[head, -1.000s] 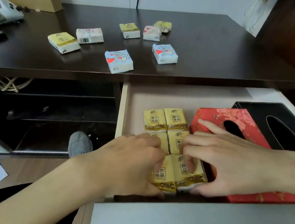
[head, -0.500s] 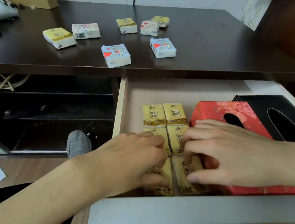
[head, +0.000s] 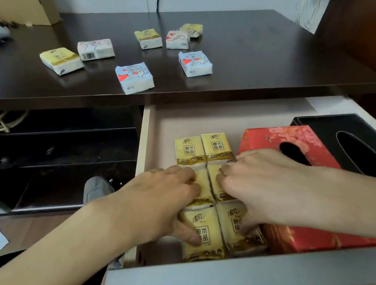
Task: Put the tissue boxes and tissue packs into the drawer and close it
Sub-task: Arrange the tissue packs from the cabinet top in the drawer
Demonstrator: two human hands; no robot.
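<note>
Open drawer (head: 148, 134) below the front edge of the dark counter (head: 254, 56), seen from above. We see both forearms reach in from the near side, palms down, wrists level with the drawer's grey front panel. The left hand (head: 159, 201) lies over the left column of a block of yellow tissue packs (head: 190, 153); its fingers curl down onto the middle pack and its thumb presses the face of the near-left pack. The right hand (head: 256, 185) mirrors it over the right column, fingers bent onto the middle pack, thumb hidden behind the near-right pack. Neither grip closes around a pack: both hands rest flat and part-curled on the tops, pressing rather than lifting.

The yellow packs form two columns of three, set against one another in the middle of the drawer, apart from its left wall. Just right of them, touching the right column, lies a red tissue box (head: 288, 140), partly covered by the right forearm. A black tissue box (head: 355, 139) lies beside it at the drawer's right wall.

On the counter, seven loose packs remain: two blue heart-printed packs (head: 134, 78) near the front edge, and five others, among them a yellow pack (head: 60, 60), in a row further back.
</note>
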